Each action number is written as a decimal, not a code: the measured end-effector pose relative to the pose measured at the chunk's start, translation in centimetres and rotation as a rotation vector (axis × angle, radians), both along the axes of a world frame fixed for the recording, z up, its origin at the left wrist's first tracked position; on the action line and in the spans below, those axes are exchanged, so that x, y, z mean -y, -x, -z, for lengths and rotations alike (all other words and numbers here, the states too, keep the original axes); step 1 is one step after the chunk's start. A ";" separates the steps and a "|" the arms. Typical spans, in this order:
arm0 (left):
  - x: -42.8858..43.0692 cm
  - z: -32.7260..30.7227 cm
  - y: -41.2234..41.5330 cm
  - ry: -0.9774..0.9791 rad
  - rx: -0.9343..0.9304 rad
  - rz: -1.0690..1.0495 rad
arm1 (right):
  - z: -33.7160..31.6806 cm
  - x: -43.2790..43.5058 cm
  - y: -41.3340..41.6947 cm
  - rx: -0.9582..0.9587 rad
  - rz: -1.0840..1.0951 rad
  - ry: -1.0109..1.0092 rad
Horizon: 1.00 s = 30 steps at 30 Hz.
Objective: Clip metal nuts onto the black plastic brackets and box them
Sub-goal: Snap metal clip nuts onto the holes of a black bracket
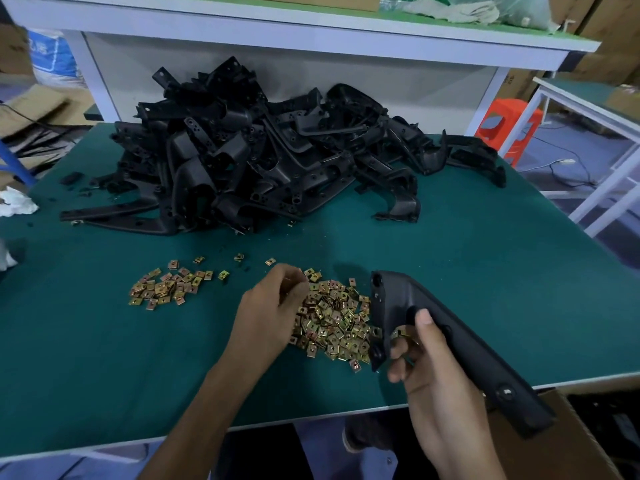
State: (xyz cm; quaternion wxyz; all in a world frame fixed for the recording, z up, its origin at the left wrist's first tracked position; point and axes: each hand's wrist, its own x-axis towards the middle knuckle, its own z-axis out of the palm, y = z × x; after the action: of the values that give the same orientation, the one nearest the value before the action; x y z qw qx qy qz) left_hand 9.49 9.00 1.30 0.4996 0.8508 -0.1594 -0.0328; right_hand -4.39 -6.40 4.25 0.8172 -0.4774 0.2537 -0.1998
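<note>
Bracket (398,299) — gripped by right hand (433,386) | left hand (273,306) curled over nuts (332,323) — pinch unclear

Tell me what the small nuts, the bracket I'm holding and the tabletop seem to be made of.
Nuts: metal, likely plated steel; yellow-gold sheen with iridescent tints.
Bracket: moulded plastic, matte black; smooth curves, dull soft highlights.
Tabletop: dark green mat, perhaps rubber or felt; flat, no glare, white edge beneath.
</note>
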 end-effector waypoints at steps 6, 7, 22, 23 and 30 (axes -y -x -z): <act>0.8 -3.0 4.2 0.478 -0.352 0.180 | -0.6 -1.0 -0.2 0.017 -0.065 -0.099; 0.9 -3.2 4.7 0.522 -0.393 0.203 | -0.6 -1.1 -0.1 0.016 -0.066 -0.099; 0.9 -5.0 6.5 0.846 -0.651 0.092 | -0.5 -1.2 0.2 -0.018 -0.056 -0.161; 0.8 -5.0 6.5 0.841 -0.643 0.111 | -0.6 -1.2 0.2 -0.017 -0.056 -0.164; 0.8 -5.3 6.6 0.832 -0.569 0.129 | -0.3 -1.2 0.3 -0.023 -0.086 -0.150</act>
State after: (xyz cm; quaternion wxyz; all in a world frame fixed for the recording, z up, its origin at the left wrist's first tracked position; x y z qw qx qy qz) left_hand 2.88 8.21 6.57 0.8167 0.5257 -0.0689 -0.2277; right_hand -4.67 -5.15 4.51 0.8556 -0.4274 0.2564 -0.1396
